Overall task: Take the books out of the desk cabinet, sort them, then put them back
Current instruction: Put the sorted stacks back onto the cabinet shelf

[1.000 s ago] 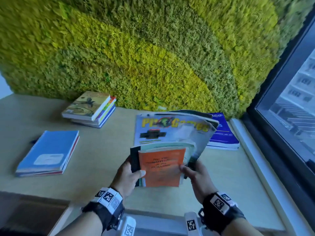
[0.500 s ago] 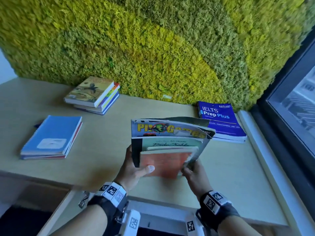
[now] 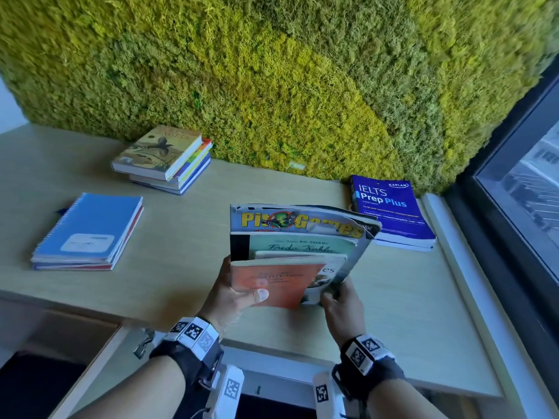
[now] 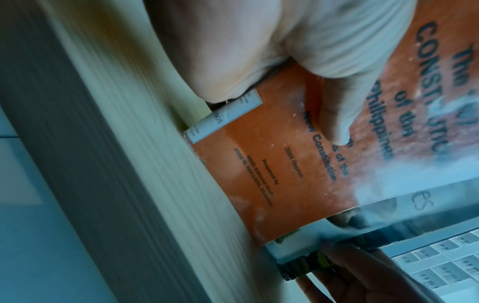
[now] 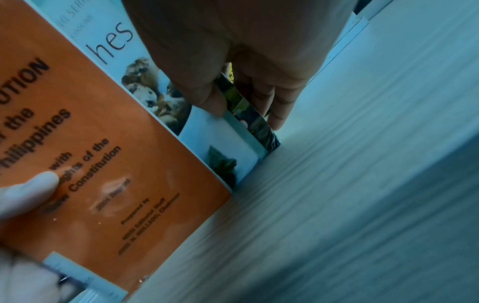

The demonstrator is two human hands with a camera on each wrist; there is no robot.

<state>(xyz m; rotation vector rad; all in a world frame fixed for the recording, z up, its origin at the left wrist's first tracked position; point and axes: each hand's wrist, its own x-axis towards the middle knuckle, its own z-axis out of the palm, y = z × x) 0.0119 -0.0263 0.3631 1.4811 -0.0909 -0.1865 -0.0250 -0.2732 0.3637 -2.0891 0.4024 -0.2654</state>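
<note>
Office or study room, likely upper floor. Pale wood worktop (image 3: 187,237) against wall of green and yellow moss panel (image 3: 272,80). Dark-framed window (image 3: 514,176) at right, facing multi-storey building outside. Spiral notebooks (image 3: 87,231), stacked books (image 3: 163,158), IELTS prep book (image 3: 390,210) lying on worktop.

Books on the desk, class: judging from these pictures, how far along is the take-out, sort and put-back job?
Done: three sorted groups lie on the desk: a stack of books, notebooks and a blue book. In hand: the left hand and right hand grip a bundle of thin books standing on the desk, orange book in front. Left: returning everything to the cabinet.
</note>
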